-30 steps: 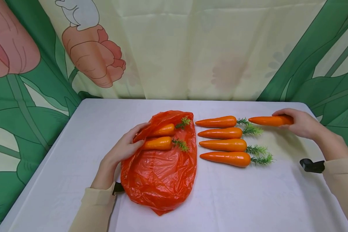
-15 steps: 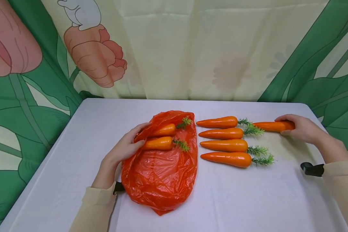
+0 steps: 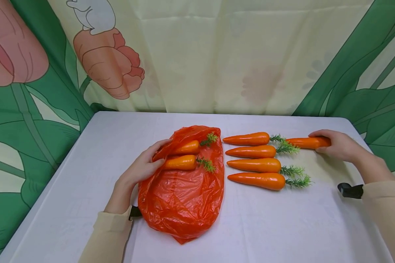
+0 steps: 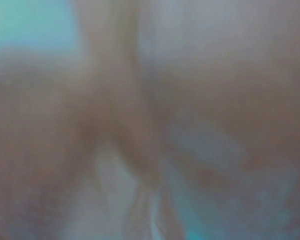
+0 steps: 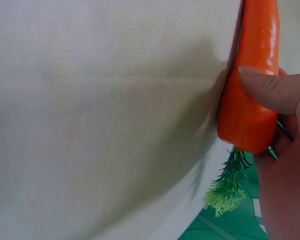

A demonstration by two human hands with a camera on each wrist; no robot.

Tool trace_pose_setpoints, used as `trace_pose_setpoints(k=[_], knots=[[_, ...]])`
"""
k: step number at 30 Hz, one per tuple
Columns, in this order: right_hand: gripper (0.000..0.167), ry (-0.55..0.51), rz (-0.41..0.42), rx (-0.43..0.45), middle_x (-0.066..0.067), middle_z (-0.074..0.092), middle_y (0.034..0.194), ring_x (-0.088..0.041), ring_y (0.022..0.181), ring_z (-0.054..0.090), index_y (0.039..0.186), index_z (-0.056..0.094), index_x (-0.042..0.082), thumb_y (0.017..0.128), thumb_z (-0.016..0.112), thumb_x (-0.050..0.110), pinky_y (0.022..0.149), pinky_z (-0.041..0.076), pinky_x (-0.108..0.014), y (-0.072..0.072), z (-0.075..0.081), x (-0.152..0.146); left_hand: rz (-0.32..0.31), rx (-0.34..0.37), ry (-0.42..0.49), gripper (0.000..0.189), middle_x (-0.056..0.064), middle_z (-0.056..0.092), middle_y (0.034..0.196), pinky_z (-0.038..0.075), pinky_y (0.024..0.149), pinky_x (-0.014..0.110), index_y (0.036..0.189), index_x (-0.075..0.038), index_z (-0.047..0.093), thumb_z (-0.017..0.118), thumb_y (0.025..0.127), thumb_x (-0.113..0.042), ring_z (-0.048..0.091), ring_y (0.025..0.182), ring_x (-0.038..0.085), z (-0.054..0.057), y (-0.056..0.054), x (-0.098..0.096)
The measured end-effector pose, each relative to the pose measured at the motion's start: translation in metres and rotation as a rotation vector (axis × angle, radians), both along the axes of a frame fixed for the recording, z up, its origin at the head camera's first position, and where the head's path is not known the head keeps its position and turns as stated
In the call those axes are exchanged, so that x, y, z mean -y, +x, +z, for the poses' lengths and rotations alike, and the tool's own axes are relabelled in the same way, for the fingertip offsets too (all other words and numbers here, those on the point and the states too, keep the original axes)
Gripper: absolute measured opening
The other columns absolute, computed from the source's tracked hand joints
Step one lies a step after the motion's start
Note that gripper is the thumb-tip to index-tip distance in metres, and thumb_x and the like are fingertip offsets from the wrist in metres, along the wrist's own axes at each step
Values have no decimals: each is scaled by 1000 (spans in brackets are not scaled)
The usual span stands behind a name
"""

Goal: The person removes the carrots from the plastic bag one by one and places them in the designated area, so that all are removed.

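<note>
In the head view my right hand [image 3: 339, 146] grips a carrot [image 3: 307, 143] by its thick end, low over the table at the right. The right wrist view shows the thumb across that carrot [image 5: 250, 100], its green top sticking out below the hand. My left hand [image 3: 141, 166] holds the left edge of a red plastic bag [image 3: 184, 197]. Two carrots, an upper one [image 3: 188, 147] and a lower one [image 3: 181, 162], lie at the bag with their green tops to the right. The left wrist view is too blurred to read.
Right of the bag, several carrots [image 3: 253, 165] lie side by side in a row, tips pointing left. The held carrot's tip meets the green tops [image 3: 284, 147] of the upper ones. All rest on a white-covered table [image 3: 266, 226], with a printed curtain [image 3: 217, 65] behind it.
My right hand has lowered the carrot toward the table, then shifted it slightly left. The left hand and bag have stayed put.
</note>
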State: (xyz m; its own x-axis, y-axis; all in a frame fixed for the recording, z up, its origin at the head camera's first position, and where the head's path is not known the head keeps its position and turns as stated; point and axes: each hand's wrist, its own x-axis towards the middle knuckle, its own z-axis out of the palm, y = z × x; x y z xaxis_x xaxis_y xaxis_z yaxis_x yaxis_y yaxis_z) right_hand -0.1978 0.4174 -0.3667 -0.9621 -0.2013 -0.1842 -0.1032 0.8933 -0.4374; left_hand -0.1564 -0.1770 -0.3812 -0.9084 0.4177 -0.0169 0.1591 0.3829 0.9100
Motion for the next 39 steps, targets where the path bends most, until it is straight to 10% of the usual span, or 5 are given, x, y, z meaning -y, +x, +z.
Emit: trace_pose_setpoints(k=[39], knots=[[48,-23,-63,-109,-37,40,139,-56,125,30,136,51,-6,92,67,5,99,25,-77,5,-3,-9,-3,2,-13,61,9,43,152,49,99,52,154,-18,39,52,98,0,45,131,34,-3,-2,0]])
